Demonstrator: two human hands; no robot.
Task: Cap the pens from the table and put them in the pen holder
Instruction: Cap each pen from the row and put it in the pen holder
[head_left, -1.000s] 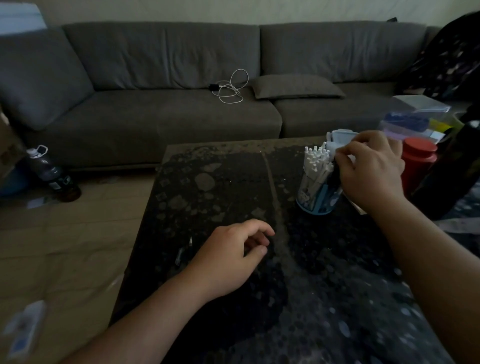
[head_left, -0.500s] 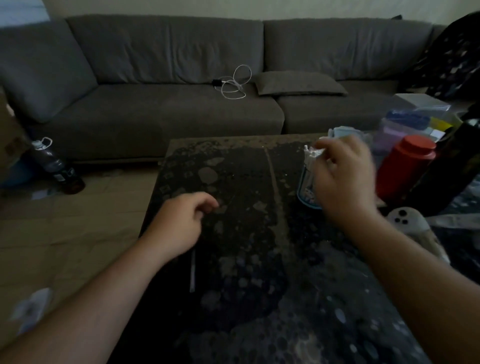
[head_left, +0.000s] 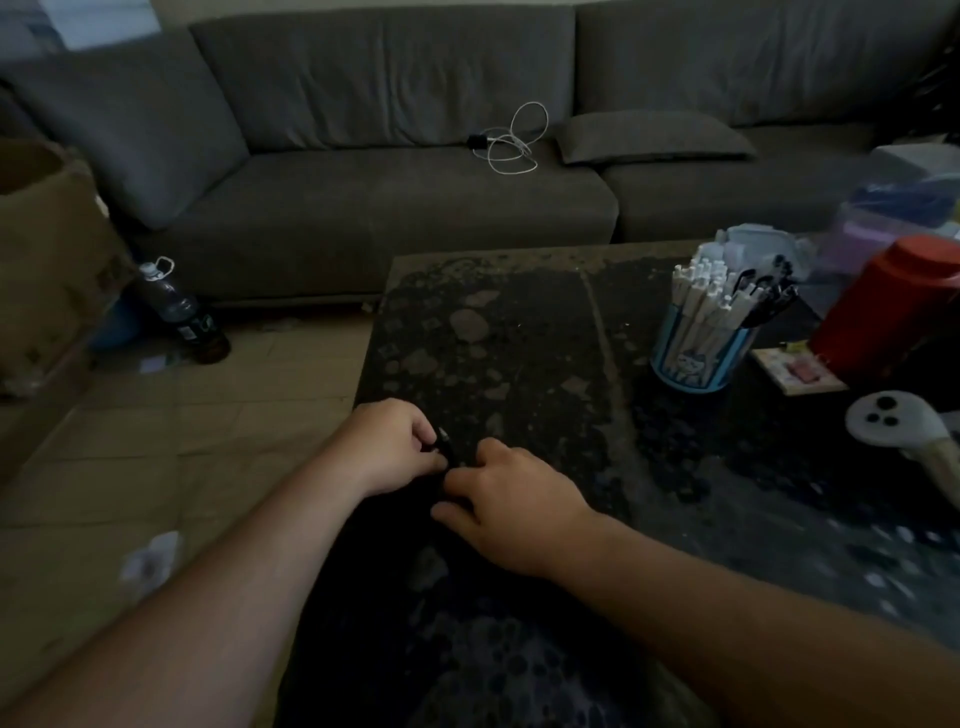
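Pen (head_left: 444, 441) is pinched in the left hand (head_left: 387, 447) grip, tip up; the right hand (head_left: 511, 501), fingers curled just beside, cannot be judged. Misaligned capping in dim light is risked; pen holder (head_left: 698, 358) stands well apart.

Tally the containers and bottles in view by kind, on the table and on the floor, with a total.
Pen holder: 1
Red canister: 1
Clear plastic box: 1
Dark bottle on the floor: 1
Cardboard box: 1
Total: 5
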